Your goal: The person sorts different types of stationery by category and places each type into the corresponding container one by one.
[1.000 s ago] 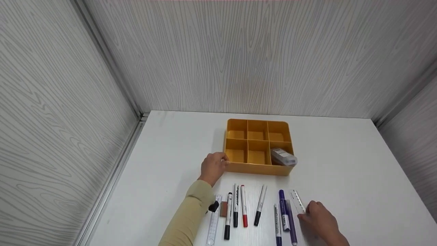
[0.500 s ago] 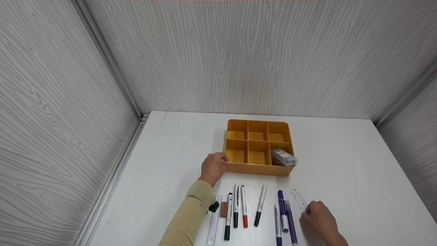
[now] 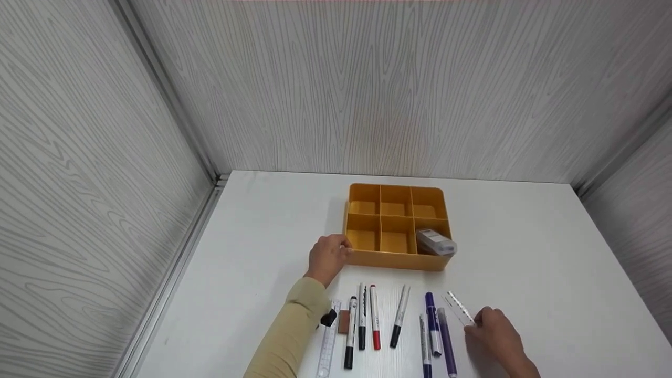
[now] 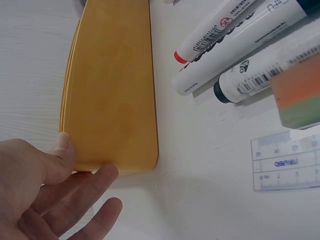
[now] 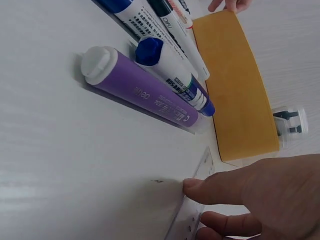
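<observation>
My left hand (image 3: 328,257) holds the front left corner of a yellow six-compartment storage box (image 3: 394,260). In the left wrist view its thumb lies on the rim and the fingers reach along the side. Low on the right, my right hand (image 3: 496,333) pinches a clear ruler (image 3: 461,308) between thumb and fingers; the ruler's near end is hidden by the hand. In the right wrist view, the ruler (image 5: 202,170) stands tilted on its edge. Left of this hand lie a purple highlighter (image 3: 447,341), a blue-capped glue-like tube (image 5: 175,75) and a blue marker (image 3: 426,346).
A clear plastic case (image 3: 437,242) leans in the box's front right compartment. Before the box lie black markers (image 3: 350,333), a red marker (image 3: 375,317), a brown-looking eraser (image 3: 344,322) and a second clear ruler (image 3: 328,346). Wood-grain panels (image 3: 336,89) enclose the table.
The clear ruler has turned and tilted in my right hand, which shifted slightly. The blue tube and nearby marker have moved a little left. My left hand stays at the box corner.
</observation>
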`<state>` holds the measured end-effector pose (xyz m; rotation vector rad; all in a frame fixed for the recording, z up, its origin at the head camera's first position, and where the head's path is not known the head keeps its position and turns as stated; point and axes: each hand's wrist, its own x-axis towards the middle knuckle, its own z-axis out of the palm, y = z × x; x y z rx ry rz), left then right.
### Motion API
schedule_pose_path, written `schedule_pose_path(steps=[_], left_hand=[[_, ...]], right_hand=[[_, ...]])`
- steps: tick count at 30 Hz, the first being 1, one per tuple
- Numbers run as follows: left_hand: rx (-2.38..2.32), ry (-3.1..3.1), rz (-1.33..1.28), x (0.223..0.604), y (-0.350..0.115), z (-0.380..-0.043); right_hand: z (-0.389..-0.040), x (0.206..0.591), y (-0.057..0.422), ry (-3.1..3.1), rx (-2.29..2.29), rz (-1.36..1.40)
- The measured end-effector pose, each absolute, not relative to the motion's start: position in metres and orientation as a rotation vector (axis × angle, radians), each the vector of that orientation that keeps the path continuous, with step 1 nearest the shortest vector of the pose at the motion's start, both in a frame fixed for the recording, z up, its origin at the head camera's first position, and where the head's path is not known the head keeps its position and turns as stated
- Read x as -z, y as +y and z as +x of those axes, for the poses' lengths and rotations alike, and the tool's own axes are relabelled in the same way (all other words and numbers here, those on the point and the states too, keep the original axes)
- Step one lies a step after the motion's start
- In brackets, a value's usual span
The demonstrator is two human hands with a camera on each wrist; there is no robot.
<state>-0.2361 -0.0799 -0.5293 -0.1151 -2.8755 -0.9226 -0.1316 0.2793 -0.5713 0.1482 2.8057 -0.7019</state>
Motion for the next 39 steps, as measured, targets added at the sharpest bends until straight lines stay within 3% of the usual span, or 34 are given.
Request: schedule_pose_path(steps=[23, 39], left_hand=[[0.918, -2.885, -0.101, 0.528, -0.079, -0.235], [0.908, -2.861, -0.128, 0.530, -0.079, -0.235]], right_hand=[[-0.135, 0.563, 0.270, 2.970, 0.651, 0.102], [-0.138, 0.539, 0.250, 3.318, 0.833, -0.302]])
